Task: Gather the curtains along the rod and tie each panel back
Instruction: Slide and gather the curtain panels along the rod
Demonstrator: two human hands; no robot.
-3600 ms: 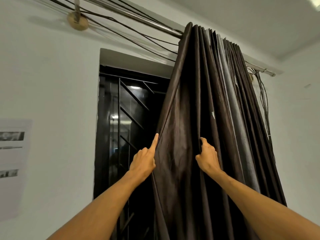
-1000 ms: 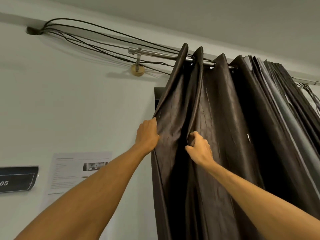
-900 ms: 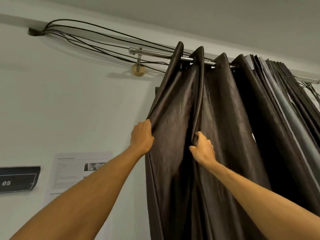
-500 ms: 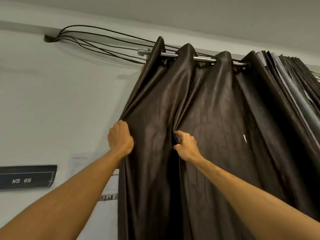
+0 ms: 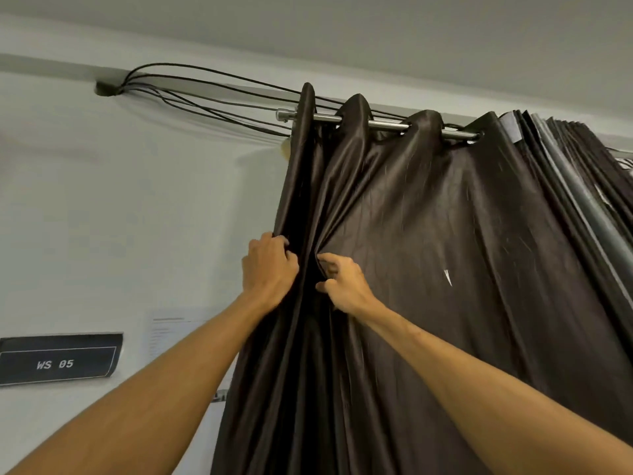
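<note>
Curtain (image 5: pixel 428 252): dark brown, hung by eyelets on the metal rod (image 5: pixel 387 124), near its left end.
Left hand (image 5: pixel 269 269): curled round the curtain's outer edge.
Right hand (image 5: pixel 342 286): a fold just beside is pinched.
Sign (image 5: pixel 58 363): "WS 05", fixed to the wall at lower left.

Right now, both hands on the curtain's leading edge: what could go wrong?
1. The cables run right along the rod; sliding folds could snag them.
2. The first fold of the curtain sits close to the rod's left end; pulling further left may jam it.
3. The left hand and right hand grip the fabric well below the rod; a downward tug would load it.
</note>
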